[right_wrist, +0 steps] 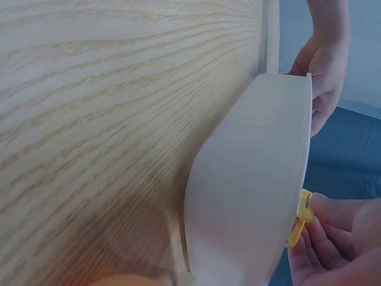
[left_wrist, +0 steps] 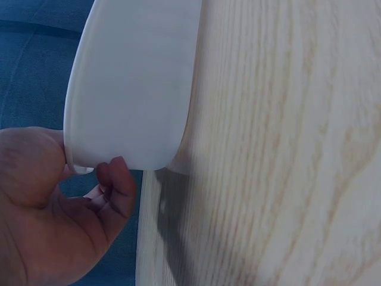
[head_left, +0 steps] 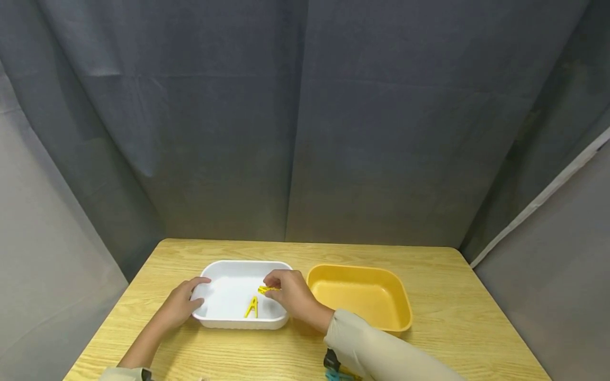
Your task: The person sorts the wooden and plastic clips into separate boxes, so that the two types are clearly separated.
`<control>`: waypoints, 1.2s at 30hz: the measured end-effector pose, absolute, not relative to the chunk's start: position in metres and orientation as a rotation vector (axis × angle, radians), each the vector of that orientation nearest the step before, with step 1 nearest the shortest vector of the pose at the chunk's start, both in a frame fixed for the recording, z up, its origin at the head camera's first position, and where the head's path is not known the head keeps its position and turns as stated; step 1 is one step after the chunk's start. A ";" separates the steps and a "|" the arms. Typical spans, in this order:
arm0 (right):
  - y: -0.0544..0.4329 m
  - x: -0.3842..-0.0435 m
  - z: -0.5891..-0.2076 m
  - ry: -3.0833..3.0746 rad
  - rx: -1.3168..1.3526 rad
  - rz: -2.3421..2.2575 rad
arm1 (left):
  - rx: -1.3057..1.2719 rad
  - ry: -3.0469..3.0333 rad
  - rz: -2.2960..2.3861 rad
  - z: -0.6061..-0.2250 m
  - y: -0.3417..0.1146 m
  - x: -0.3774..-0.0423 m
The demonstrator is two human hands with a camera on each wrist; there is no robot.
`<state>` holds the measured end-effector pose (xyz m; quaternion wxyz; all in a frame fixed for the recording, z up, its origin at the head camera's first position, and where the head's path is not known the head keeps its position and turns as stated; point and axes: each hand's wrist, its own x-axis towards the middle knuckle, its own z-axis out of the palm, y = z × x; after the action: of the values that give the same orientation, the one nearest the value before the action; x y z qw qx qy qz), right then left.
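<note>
A white plastic tub (head_left: 221, 293) stands left of centre on the table. My left hand (head_left: 178, 304) holds its left end by the rim; in the left wrist view the curled fingers (left_wrist: 122, 185) lie against the outer wall. Over the tub's right side, my right hand (head_left: 297, 296) pinches a yellow clothespin (head_left: 268, 289) between thumb and fingers. The right wrist view shows this clothespin (right_wrist: 302, 217) up at rim height. Another yellow clothespin (head_left: 252, 307) lies on the tub's floor, near the front wall.
A yellow tub (head_left: 357, 299) stands right of the white one, its near left part behind my right forearm. By the right sleeve (head_left: 381, 344), at the table's near side, a black and teal object (head_left: 332, 365) is partly hidden. Grey curtains (head_left: 295, 132) hang behind the wooden table.
</note>
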<state>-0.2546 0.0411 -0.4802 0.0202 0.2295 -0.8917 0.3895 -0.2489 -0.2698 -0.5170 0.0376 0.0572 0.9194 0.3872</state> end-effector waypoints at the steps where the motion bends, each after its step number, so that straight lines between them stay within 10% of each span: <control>1: 0.041 -0.255 -0.480 -2.776 0.703 1.206 | 0.182 2.828 1.177 -0.517 -0.270 -0.249; 36: 0.033 -0.256 -0.498 -2.870 0.668 0.994 | 0.184 2.792 1.238 -0.519 -0.272 -0.247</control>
<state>-0.2558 0.0326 -0.4983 0.0156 0.2149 -0.9227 0.3196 -0.2470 -0.2717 -0.5188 0.0408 0.0600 0.9117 0.4043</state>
